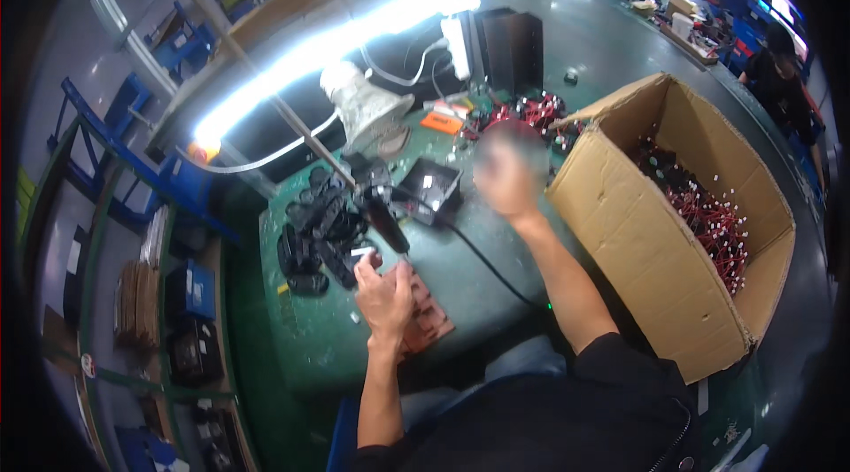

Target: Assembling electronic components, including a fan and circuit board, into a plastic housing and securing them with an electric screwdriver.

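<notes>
My left hand (pixel 386 302) is over the near side of the green table, fingers curled, with a small white piece (pixel 362 251) at the fingertips. Just beyond it stands a dark cylindrical tool (pixel 386 222), tilted, its lower end close to my fingers. Under the hand lies a flat reddish-brown sheet (pixel 430 317). My right hand (pixel 509 178) reaches forward, smeared by motion, so its fingers cannot be made out. It is near a pile of red and black wired parts (pixel 531 113) and beside a black open box (pixel 430 189).
A large cardboard box (pixel 646 242) holding red-wired parts (pixel 708 228) stands on the right. Black parts (pixel 319 224) are heaped at the left. Behind them are a whitish funnel-shaped object (pixel 363 109), an orange item (pixel 443 122) and a bright tube lamp (pixel 336 51). A black cable (pixel 496 268) crosses the table.
</notes>
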A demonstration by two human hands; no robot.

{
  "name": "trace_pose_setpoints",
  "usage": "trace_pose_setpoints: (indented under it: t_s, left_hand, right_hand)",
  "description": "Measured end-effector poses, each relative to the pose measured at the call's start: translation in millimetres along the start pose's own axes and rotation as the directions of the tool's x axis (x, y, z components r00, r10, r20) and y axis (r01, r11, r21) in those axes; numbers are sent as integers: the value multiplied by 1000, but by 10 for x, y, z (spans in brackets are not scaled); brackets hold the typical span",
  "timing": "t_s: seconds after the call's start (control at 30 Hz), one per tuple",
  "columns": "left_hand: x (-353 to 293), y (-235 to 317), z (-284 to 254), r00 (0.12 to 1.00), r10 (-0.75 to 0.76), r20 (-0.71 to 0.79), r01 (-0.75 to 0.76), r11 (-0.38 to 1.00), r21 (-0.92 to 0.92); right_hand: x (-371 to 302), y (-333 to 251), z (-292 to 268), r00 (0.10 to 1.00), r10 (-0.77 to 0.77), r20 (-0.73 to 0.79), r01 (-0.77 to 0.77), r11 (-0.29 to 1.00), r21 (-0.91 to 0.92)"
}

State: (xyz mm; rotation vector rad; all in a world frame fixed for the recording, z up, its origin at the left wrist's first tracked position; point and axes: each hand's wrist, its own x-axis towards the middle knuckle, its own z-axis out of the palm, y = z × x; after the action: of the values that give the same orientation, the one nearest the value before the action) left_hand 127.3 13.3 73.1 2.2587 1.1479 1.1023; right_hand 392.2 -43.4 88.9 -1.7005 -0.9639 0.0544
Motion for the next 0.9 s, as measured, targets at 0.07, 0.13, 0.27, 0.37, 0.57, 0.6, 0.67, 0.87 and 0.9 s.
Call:
trace_pose_setpoints:
  t_s: [0.07,0.13,0.27,0.37,0.57,0.6,0.67,0.87,0.9]
  left_hand:
    - [-116,220,-151,999,-45,10,46,991,-128]
    - [-229,404,-266,996,-50,77,70,959,-273]
    - [-464,750,-424,925,-132,357,341,701,-627]
    - [-589,859,-558,898,-62,436,377,620,-688]
    - [-926,436,-909,809,-157,567,450,785,-425]
    - [-964,333,-963,745,-203,635,545,734,-405]
    - [-1052,211,-1024,680,-295,672,676,608,-417]
    - [-1041,-26,-1111,678,-331,657,691,592,-415]
    - [-986,-59,-1075,711,-314,629,657,614,-437]
  right_hand:
    - [-204,-221,-134,988,154,31,-139,758,637]
    - [-480,-570,-344,982,128,140,-189,590,785]
    - [-1053,-971,-332,975,-44,217,-169,486,858]
    - [-1664,-1152,-222,976,-84,200,-95,665,741]
    - [-2314,-1224,-70,875,-414,251,432,902,-19]
    - [-2368,-1210,-35,864,-358,353,402,914,-58]
    - [-2430,-1188,87,833,-384,399,460,881,-113]
    - [-2311,-1366,148,755,-219,618,460,849,-261]
    - [-2265,-1307,168,743,-234,627,457,862,-220]
